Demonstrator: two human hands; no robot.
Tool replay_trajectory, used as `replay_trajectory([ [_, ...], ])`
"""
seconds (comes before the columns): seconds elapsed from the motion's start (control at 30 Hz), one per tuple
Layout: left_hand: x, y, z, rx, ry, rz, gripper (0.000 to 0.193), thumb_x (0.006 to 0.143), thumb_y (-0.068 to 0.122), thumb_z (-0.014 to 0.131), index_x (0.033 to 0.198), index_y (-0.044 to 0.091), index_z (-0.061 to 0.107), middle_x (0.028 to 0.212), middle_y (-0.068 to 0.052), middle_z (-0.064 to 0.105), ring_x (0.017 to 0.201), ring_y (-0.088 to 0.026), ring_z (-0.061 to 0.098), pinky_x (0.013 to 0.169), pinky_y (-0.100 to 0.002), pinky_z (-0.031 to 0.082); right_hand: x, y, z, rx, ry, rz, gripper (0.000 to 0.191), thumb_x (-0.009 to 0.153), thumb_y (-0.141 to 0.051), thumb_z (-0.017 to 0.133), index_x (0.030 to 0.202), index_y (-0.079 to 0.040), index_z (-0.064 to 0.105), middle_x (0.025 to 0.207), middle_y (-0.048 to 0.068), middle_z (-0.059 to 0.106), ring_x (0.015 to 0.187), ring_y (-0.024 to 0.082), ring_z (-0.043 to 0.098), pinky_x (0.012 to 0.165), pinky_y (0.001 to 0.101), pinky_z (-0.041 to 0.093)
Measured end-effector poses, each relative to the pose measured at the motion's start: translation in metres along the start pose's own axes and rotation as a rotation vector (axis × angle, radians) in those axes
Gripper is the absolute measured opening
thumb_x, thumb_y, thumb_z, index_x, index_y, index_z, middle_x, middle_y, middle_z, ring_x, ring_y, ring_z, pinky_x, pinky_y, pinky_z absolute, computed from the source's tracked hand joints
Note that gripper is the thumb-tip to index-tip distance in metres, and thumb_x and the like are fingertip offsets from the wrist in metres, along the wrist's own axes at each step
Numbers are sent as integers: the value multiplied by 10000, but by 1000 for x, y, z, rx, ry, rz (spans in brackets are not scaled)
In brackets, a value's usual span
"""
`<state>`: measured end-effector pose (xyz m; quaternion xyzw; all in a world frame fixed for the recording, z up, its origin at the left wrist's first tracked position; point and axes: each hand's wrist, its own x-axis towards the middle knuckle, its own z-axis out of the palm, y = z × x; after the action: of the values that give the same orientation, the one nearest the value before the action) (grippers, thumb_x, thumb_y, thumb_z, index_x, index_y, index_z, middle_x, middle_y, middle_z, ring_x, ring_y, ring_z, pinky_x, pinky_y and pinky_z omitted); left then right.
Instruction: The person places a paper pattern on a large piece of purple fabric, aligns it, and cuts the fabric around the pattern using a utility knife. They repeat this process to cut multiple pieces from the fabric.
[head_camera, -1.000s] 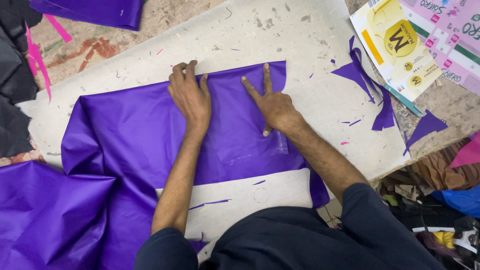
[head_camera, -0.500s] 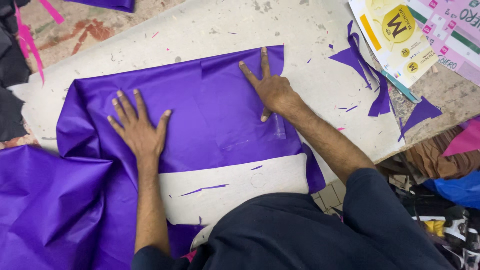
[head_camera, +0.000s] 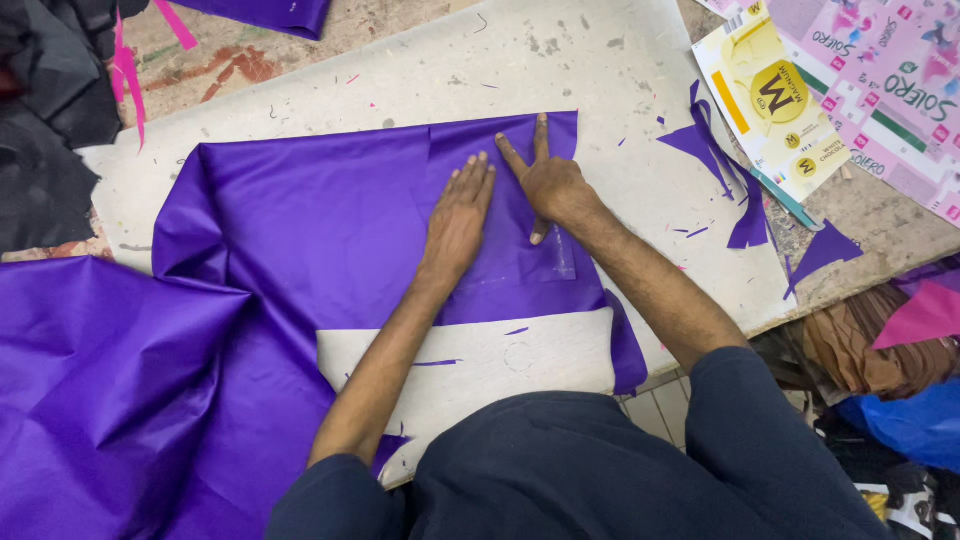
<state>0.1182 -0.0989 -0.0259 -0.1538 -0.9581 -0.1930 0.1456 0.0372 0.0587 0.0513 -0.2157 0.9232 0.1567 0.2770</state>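
Note:
A large sheet of shiny purple fabric lies spread over a pale board, its left part bunched and hanging off toward me. My left hand rests flat on the cloth, fingers together and pointing away. Just to its right, my right hand presses the cloth near its upper right corner, two fingers spread in a V. A clear plastic piece lies on the fabric under my right wrist. Neither hand grips anything.
Purple offcuts and slivers lie at the board's right side. Yellow and pink printed packaging sheets sit at the upper right. Dark cloth and pink strips lie at the upper left. Heaped fabrics lie at the right below the board.
My left hand swept out to the left across the fabric, then came back to the middle beside my right hand. My right hand stayed pressed in place.

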Motion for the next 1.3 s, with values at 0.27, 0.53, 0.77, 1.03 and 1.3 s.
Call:
replay_trajectory([
  [0.27, 29, -30, 6, 69, -82, -155, 686, 1024, 381, 566, 1588, 50, 357, 1687, -152, 252, 1562, -297, 224, 1257, -521, 199, 0, 2, 3, 22, 39, 0, 1720, 406, -458, 1004, 1639, -287, -183, 1568, 463, -146, 1062, 382, 722, 872, 403, 629],
  [0.53, 30, -45, -10, 70, -162, -146, 812, 987, 607, 562, 1629, 186, 298, 1710, -128, 178, 1583, -323, 140, 1265, -554, 121, -1, 4, 4, 57, 43, -8, 1725, 395, -428, 1019, 1637, -313, -171, 1584, 432, -156, 1120, 403, 692, 896, 418, 621],
  [0.77, 35, -48, -23, 56, -425, -142, 1384, 566, 894, 733, 1657, 274, 149, 1719, -186, -18, 1591, -356, -46, 1272, -586, -5, -4, 8, 10, 65, 32, -34, 1753, 377, -421, 1028, 1625, -323, -199, 1567, 443, -208, 1149, 428, 675, 908, 434, 619],
  [1.03, 41, -36, -42, 148, -660, -109, 1808, 260, 801, 900, 1658, 238, -98, 1682, -262, -208, 1556, -422, -209, 1246, -621, -79, -33, 14, 7, 96, -55, -75, 1745, 444, -277, 1039, 1625, -355, -243, 1561, 403, -318, 1129, 442, 705, 936, 447, 615],
  [1.3, 44, -16, -59, 207, -744, -167, 1841, 245, 706, 959, 1643, 232, -142, 1680, -256, -233, 1554, -403, -232, 1227, -669, -82, -45, 7, 2, 45, -35, -56, 1766, 441, -250, 1062, 1612, -378, -255, 1552, 381, -316, 1231, 470, 619, 1017, 471, 563],
])
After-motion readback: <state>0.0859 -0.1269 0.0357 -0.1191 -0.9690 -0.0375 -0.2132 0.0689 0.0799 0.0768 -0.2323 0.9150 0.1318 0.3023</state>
